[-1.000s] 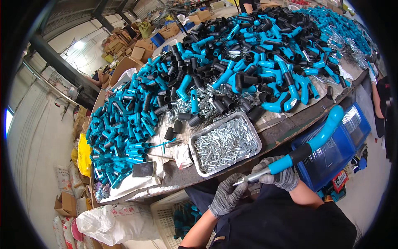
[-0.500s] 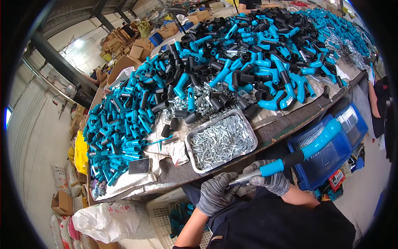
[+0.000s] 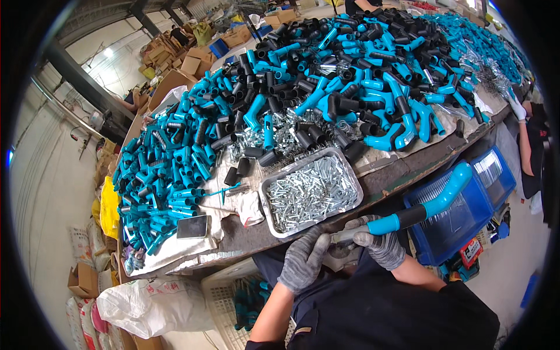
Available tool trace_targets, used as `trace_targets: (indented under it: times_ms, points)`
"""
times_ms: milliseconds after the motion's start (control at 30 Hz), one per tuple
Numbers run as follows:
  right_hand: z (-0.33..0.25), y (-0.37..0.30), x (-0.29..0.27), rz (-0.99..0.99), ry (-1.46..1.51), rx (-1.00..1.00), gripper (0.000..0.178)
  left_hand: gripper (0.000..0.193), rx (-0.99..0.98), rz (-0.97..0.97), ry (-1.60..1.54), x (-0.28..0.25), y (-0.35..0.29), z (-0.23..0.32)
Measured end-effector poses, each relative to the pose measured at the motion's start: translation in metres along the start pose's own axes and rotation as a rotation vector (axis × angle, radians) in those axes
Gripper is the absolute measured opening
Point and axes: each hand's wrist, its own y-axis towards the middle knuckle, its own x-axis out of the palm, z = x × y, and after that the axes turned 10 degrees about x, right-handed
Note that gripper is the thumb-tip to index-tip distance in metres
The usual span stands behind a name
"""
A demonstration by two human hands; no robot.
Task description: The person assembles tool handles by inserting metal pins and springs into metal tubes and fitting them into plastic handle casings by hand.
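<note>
Both my hands wear grey knitted gloves and hold a curved teal tool handle (image 3: 450,191) in front of my body, at the table's front edge. It has a black sleeve around its middle and a grey metal end. My right hand (image 3: 380,246) is closed around the lower teal section, thumb on the near side. My left hand (image 3: 304,261) pinches at the metal end; whether a small part is between its fingers is hidden. Just beyond my hands, a metal tray (image 3: 267,205) full of small silvery pins stands on the table.
A big heap of teal handles and black sleeves (image 3: 280,87) covers the table, with loose springs near the tray. A phone (image 3: 193,227) lies front left. Blue bins (image 3: 452,233) stand right, a white crate (image 3: 219,300) below. A co-worker's gloved hand (image 3: 517,108) reaches in from the right.
The handle's curved end has swung slightly up and left, and both hands have risen a little. My left fingers have shifted along the metal end. The co-worker's hand has moved toward the heap.
</note>
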Motion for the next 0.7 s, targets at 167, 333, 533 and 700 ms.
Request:
trace_targets:
  times_ms: [167,333,533,700]
  points:
    - [0.009,0.006,-0.009,-0.029,0.021,-0.038,0.041,0.039,0.476,0.043,0.538,0.010,0.007,0.022]
    - [0.009,0.005,-0.008,0.009,0.068,0.011,0.038,0.049,0.201,-0.003,0.274,0.011,0.011,0.026]
    - [0.015,0.014,-0.016,-0.010,0.088,0.017,0.039,0.054,0.263,-0.029,0.240,0.011,0.015,0.017]
    - [0.010,0.006,-0.016,0.046,0.017,0.007,0.039,0.058,-0.246,-0.136,-0.200,0.006,0.017,0.028]
